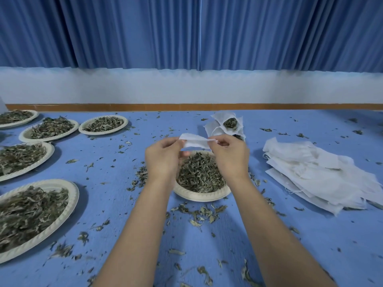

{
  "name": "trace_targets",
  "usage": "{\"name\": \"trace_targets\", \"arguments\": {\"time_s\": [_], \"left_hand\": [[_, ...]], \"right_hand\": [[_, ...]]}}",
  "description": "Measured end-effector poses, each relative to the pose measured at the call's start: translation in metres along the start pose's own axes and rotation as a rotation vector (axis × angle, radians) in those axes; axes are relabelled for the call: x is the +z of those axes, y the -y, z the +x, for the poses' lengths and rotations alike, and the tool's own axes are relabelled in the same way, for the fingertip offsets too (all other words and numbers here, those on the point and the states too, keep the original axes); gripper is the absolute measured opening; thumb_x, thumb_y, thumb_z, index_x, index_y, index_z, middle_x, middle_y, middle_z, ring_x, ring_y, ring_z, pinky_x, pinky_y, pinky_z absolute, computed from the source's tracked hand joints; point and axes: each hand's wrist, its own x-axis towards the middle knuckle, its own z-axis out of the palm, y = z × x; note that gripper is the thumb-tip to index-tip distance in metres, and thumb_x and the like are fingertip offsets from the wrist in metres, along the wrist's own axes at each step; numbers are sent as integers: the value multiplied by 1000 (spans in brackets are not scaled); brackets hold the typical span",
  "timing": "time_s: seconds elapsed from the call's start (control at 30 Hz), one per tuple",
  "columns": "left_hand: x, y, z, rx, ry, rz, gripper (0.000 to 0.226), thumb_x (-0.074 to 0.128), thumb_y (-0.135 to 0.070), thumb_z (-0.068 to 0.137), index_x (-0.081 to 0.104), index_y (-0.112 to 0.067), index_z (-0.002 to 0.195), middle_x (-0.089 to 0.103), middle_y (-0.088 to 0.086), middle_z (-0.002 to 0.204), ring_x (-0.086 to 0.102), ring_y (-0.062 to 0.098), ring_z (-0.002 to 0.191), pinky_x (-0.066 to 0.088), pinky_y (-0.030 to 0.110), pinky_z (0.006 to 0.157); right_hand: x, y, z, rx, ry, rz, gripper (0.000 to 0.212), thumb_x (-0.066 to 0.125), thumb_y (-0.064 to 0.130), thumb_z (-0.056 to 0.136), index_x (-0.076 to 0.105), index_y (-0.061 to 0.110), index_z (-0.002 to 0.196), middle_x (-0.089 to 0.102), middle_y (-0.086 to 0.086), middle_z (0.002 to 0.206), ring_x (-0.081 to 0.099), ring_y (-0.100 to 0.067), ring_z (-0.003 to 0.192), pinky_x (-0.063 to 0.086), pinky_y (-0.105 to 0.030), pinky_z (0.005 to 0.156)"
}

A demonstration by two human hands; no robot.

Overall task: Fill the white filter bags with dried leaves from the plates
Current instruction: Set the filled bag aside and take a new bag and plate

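- Between both hands, above the near plate (202,196): one white filter bag (194,141), pinched at its left edge by the left hand (163,156) and at its right edge by the right hand (230,155), stretched flat, seemingly still empty.
- Judged thin, limp, nearly weightless; best held at the mouth edges, layers peeled apart with fingertips, never tugged hard.
- Directly beneath the hands: dried leaves (200,175), light, brittle, prone to scatter; best taken in small pinches.
- Right of the right hand on the desk (310,245): stack of empty bags (315,172).
- Beyond the right hand: filled bags (228,124).
- Left of the left hand: more plates (103,125).
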Motion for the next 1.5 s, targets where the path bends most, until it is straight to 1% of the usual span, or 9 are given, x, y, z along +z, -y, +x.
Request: {"name": "trace_targets", "arguments": {"time_s": [0.1,0.33,0.57,0.8,0.93,1.07,1.2,1.33,1.5], "left_hand": [[2,-5,-2,-312,176,-398,6,58,2,87,58,-4,87,62,1,51,52,3,38,34,11,33],[-3,-1,0,-454,461,-450,10,47,-15,94,55,-9,94,44,-1,67,29,4,37,21,12,30],[-1,1,6,-321,222,-457,13,54,-21,91,54,-15,80,43,-4,55,32,3,35,21,14,30],[-3,5,8,-128,386,-75,17,66,-29,83,61,-15,90,44,-6,63,36,5,48,26,16,38],[5,4,1,16,241,211,11,64,-17,81,54,-20,81,46,-7,62,40,8,51,32,20,45],[13,8,-3,193,30,277,24,55,-25,86,42,-16,68,40,1,62,36,19,56,32,31,54],[9,11,-8,515,-133,554,12,56,-13,85,45,-15,87,48,-3,84,43,14,67,29,23,50],[7,16,-10,656,-139,870,25,58,-2,81,40,-13,95,38,0,94,40,20,62,24,26,44],[2,14,-8,728,-132,827,17,55,-7,86,48,-14,99,47,3,102,48,22,59,33,29,45]], "right_hand": [[-1,0,-2,192,68,166,4,67,16,83,71,16,83,59,6,61,55,-12,57,49,-30,60],[-10,21,7,763,290,1030,18,47,-3,91,51,4,74,43,1,57,36,-1,31,24,-9,30],[-1,27,0,713,676,842,13,41,19,93,50,12,86,42,3,66,25,-3,37,19,-11,32],[-9,25,2,663,610,1040,8,58,11,75,50,13,73,43,5,58,35,-3,49,23,-12,40],[1,21,-1,510,438,792,14,54,-7,80,55,5,75,48,0,60,35,-3,43,24,-13,36],[11,20,-9,256,333,344,22,61,22,84,48,17,67,41,-1,61,38,-13,49,31,-24,44],[19,18,-16,16,159,61,17,50,26,89,41,18,77,48,1,75,51,-21,63,40,-34,57],[18,12,-17,-263,-37,-217,29,49,10,90,48,14,119,42,-1,122,48,-16,71,42,-32,61],[10,5,-13,-443,0,-412,34,55,0,83,58,13,114,49,-2,118,54,-18,66,48,-37,59]]}}
